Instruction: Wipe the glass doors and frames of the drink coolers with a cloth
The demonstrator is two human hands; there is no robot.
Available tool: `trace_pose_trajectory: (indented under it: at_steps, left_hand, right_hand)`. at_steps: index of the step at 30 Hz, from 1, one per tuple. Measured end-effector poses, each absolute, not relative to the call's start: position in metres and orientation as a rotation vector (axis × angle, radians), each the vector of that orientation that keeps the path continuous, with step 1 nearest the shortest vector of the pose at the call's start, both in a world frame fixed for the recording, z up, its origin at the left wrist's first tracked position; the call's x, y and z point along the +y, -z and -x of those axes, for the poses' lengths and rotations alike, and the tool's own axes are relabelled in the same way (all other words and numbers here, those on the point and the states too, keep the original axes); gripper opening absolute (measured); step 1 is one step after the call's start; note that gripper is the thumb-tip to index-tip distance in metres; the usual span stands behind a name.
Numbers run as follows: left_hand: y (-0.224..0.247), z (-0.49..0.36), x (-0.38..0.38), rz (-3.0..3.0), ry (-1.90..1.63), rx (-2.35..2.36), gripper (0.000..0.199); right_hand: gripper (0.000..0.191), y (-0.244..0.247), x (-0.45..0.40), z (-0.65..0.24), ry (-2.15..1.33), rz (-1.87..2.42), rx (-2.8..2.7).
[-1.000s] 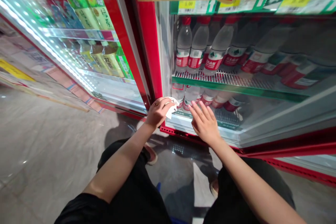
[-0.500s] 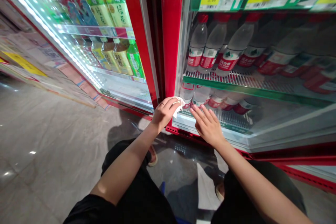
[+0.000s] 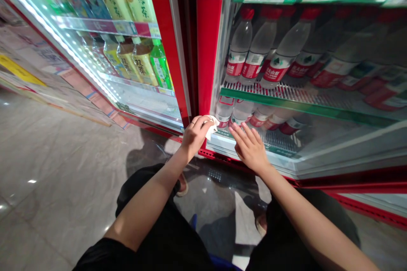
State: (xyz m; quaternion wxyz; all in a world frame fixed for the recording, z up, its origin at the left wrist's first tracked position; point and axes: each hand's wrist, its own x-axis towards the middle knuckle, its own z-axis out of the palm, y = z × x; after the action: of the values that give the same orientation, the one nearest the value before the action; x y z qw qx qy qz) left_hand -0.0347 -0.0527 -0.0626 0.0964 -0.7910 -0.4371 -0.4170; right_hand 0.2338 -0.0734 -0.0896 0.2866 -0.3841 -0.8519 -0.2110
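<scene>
Crumpled white wipe (image 3: 211, 128), at cooler door's (image 3: 210, 42) lower corner.

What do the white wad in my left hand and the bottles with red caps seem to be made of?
The white wad: probably matte paper tissue, possibly thin cloth, since it crumples softly with loose edges. The bottles with red caps: likely clear, glossy plastic, judging by their see-through walls, though glass reflections blur the finish.

At two o'clock, red-capped water bottles (image 3: 277, 67) stand on a green-edged wire shelf (image 3: 286, 105); toward three o'clock, red-labelled bottles (image 3: 259, 117) stand on the lower wire shelf (image 3: 281, 151).
</scene>
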Motion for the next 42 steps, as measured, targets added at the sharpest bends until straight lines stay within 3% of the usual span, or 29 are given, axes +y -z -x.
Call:
trace_pose_trajectory:
  at_steps: [5,13,20,28,35,42]
  left_hand:
    - [0.069,0.04,-0.052,2.23,1.384,-1.417,0.02]
    - [0.084,0.033,-0.059,2.278,1.311,-1.44,0.023]
    - [0.089,0.044,-0.042,2.098,1.522,-1.589,0.017]
    - [0.101,0.034,-0.053,2.38,1.232,-1.43,0.025]
    - [0.087,0.034,-0.047,2.232,1.403,-1.451,0.022]
    - [0.091,0.014,-0.057,2.376,1.073,-1.26,0.028]
  right_hand:
    - [0.09,0.087,-0.073,-0.234,0.591,1.006,-2.268]
    - [0.089,0.085,-0.074,-0.234,0.572,0.99,-2.256]
    - [0.093,0.088,-0.072,-0.243,0.563,1.023,-2.28]
    - [0.095,0.085,-0.077,-0.255,0.593,1.036,-2.265]
    - [0.095,0.085,-0.08,-0.265,0.606,1.056,-2.268]
    - [0.093,0.087,-0.083,-0.268,0.597,1.04,-2.282]
